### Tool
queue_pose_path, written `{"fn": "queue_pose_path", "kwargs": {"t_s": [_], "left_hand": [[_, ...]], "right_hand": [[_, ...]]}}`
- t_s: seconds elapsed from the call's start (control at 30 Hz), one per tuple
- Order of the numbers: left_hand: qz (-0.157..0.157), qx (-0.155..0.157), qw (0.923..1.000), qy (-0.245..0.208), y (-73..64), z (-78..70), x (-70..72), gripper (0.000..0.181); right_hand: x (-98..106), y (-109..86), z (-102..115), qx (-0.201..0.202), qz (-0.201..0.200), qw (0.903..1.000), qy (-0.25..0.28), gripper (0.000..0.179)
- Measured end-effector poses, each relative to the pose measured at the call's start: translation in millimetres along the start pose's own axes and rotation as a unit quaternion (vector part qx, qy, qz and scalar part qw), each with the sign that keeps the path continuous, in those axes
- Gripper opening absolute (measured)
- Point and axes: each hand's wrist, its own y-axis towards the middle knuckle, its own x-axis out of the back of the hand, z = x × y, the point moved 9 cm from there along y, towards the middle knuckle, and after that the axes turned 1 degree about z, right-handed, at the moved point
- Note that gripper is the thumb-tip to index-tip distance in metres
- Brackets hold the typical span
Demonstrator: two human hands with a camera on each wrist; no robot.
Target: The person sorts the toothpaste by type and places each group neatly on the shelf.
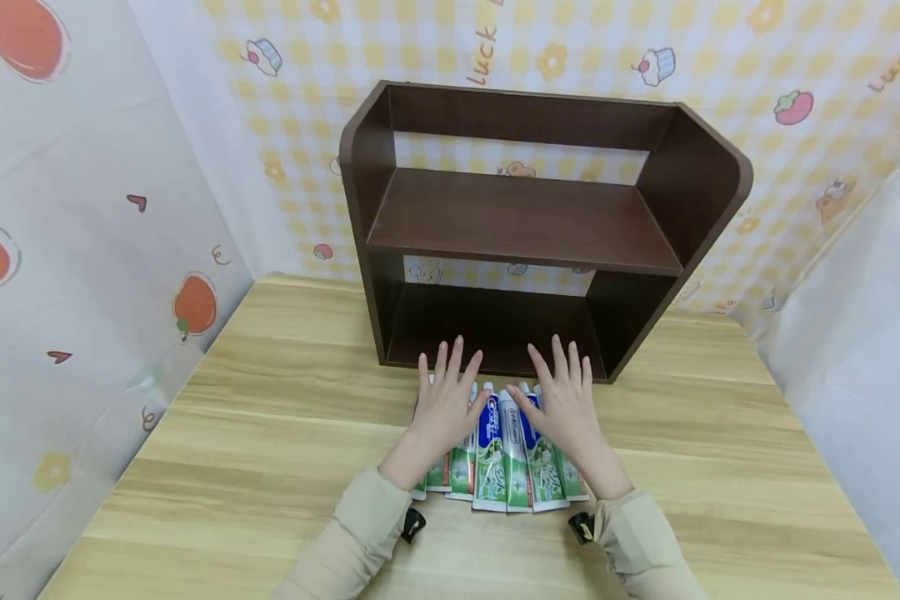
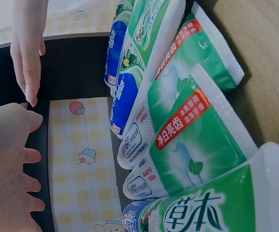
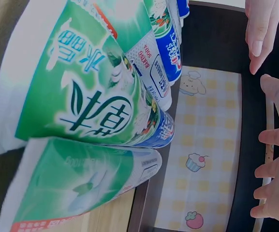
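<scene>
Several toothpaste tubes (image 1: 490,458) lie side by side on the table, caps toward the shelf and flat ends toward the person. Some are green with blue tops; others, such as one white-topped green tube (image 1: 518,467), alternate with them. My left hand (image 1: 446,406) hovers with spread fingers over the left part of the row, hiding some tubes from the head view. Over the right part is my right hand (image 1: 567,404), its fingers also spread and holding nothing. In the left wrist view, green tubes with red labels (image 2: 192,125) lie closely beside one another.
A dark brown two-tier shelf (image 1: 525,221) stands on the wooden table (image 1: 292,375) just beyond the tubes, its lower opening facing the hands. Behind it hangs a yellow checked backdrop (image 1: 292,167). White printed sheeting (image 1: 90,275) borders the left side.
</scene>
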Motion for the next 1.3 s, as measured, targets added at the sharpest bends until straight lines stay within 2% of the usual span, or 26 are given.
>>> {"fn": "queue_pose_path", "kwargs": {"t_s": [0.37,0.47,0.6,0.73,0.87,1.0,1.13,1.2,1.3], "left_hand": [[-0.002,-0.009,1.0000,-0.004,-1.9,1.5,3.4,0.057],[-0.001,-0.009,0.9999,-0.012,-2.0,1.8,5.3,0.057],[-0.019,-0.016,0.9994,-0.023,-2.8,1.9,10.5,0.056],[-0.055,-0.032,0.9974,-0.035,-5.2,1.2,18.8,0.054],[-0.109,-0.051,0.9918,-0.043,-8.4,3.3,31.8,0.051],[-0.174,-0.058,0.9814,-0.056,-12.3,11.5,49.2,0.048],[-0.231,-0.056,0.9683,-0.076,-16.8,23.5,65.4,0.045],[-0.252,-0.051,0.9624,-0.087,-18.7,30.2,71.4,0.044],[-0.262,-0.040,0.9580,-0.109,-20.6,40.7,75.2,0.043]], "right_hand": [[-2,-4.3,0,0.002,-0.025,0.9996,0.013,0.069],[-1,-4.8,-2,-0.010,-0.012,0.9996,0.024,0.068],[-4,-8.5,-5,-0.034,0.019,0.9972,0.063,0.067],[-5,-15.7,-11,-0.053,0.030,0.9932,0.099,0.063],[-7,-24.0,-18,-0.067,0.022,0.9900,0.122,0.059],[-12,-31.6,-28,-0.087,0.023,0.9867,0.136,0.056],[-21,-39.1,-37,-0.116,0.051,0.9801,0.153,0.056],[-27,-43.0,-41,-0.133,0.072,0.9748,0.164,0.058],[-33,-46.9,-48,-0.157,0.094,0.9664,0.181,0.061]]}}
